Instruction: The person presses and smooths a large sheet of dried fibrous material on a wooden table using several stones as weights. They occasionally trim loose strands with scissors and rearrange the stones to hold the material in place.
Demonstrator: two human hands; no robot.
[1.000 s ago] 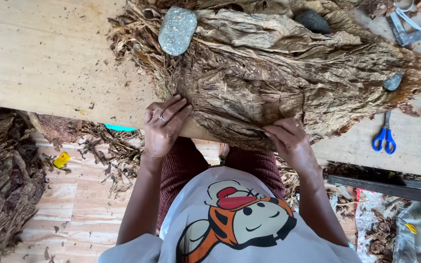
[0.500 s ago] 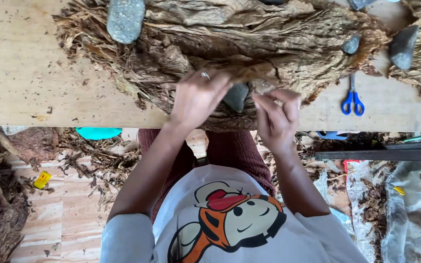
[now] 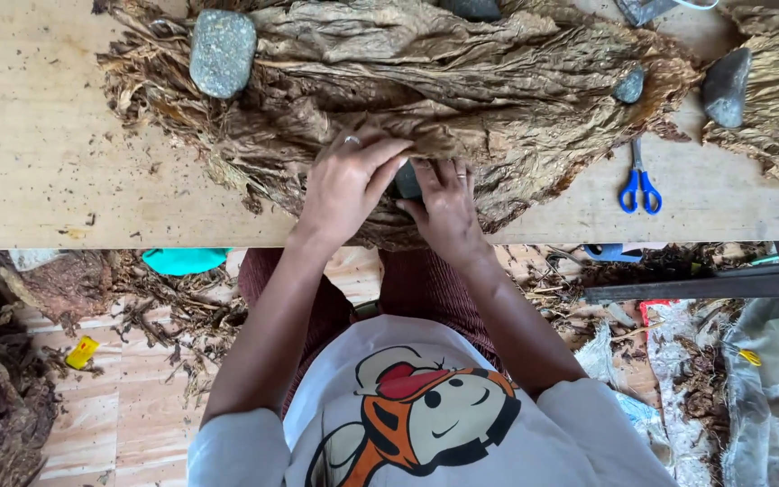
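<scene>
Dry, papery brown leaves (image 3: 462,99) looked light and brittle, best lifted by the near edge, where the left hand (image 3: 346,185) and right hand (image 3: 448,203) pressed with fingers (image 3: 380,153) together.

Bright, even daylight falls on the table (image 3: 38,162), with no glare on it. Shadows beneath the table stay soft. The view is sharp, with slight bending toward its edges.
</scene>
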